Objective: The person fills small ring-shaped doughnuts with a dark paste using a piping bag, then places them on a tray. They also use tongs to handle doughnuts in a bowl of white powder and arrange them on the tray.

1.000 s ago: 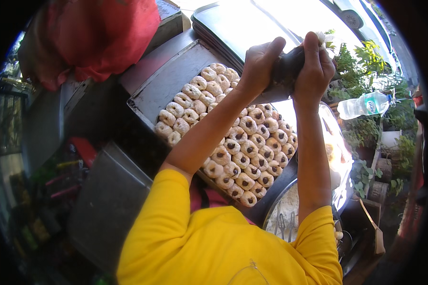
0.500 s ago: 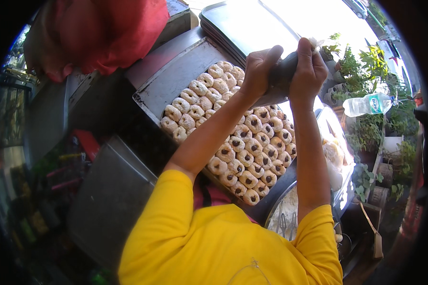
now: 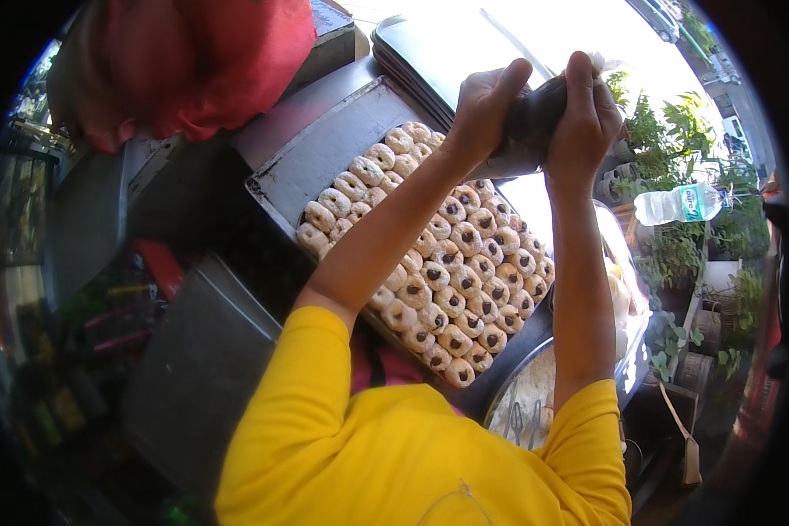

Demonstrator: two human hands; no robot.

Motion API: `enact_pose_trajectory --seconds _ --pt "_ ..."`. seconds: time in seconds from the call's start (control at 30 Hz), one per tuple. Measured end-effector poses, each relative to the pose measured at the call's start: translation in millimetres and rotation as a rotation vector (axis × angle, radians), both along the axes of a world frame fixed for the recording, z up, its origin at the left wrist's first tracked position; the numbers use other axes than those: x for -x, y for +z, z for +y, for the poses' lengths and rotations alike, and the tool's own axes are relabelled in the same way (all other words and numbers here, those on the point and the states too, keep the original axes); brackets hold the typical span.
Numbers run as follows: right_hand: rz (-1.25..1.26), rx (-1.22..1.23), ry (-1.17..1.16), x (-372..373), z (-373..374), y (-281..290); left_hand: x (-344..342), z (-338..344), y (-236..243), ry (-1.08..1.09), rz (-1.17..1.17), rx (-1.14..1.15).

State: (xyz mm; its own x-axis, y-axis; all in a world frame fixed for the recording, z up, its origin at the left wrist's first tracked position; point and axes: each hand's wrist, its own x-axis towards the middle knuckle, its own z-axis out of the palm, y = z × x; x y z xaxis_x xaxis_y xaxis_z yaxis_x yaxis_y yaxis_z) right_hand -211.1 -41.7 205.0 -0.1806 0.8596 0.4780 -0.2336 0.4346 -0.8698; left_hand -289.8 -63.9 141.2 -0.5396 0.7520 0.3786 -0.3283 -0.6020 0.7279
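Note:
Both arms reach out over a tray packed with rows of small round sugar-dusted buns. Those on the right side and nearest me carry a dark dab of filling in their centres; ones toward the far left look plain. Above the tray's far right part, my left hand and my right hand are wrapped round a plastic piping bag full of dark filling. Both thumbs point up along it, and its pale gathered end shows beyond my right hand. The bag's tip is hidden behind my hands and arms.
Stacked metal trays stand beyond the bun tray. At right are a round pan of white powder with tongs, a hanging water bottle and potted plants. A red cloth bundle sits far left.
My hands and the piping bag have shifted slightly up and to the right, still gripped by both hands. The tray sits a little lower in view.

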Motion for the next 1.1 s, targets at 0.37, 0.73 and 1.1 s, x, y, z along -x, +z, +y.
enact_pose_trajectory --seconds 0.37,0.73,1.1 --pt "-0.279 -0.092 -0.05 27 -6 -33 17 1 -43 0.021 -0.105 0.03" --pt "-0.083 -0.106 -0.009 21 -1 -11 13 3 -10 0.011 -0.066 0.044" --pt "0.001 -0.012 0.02 24 27 1 19 30 -1 -0.014 -0.038 -0.006"
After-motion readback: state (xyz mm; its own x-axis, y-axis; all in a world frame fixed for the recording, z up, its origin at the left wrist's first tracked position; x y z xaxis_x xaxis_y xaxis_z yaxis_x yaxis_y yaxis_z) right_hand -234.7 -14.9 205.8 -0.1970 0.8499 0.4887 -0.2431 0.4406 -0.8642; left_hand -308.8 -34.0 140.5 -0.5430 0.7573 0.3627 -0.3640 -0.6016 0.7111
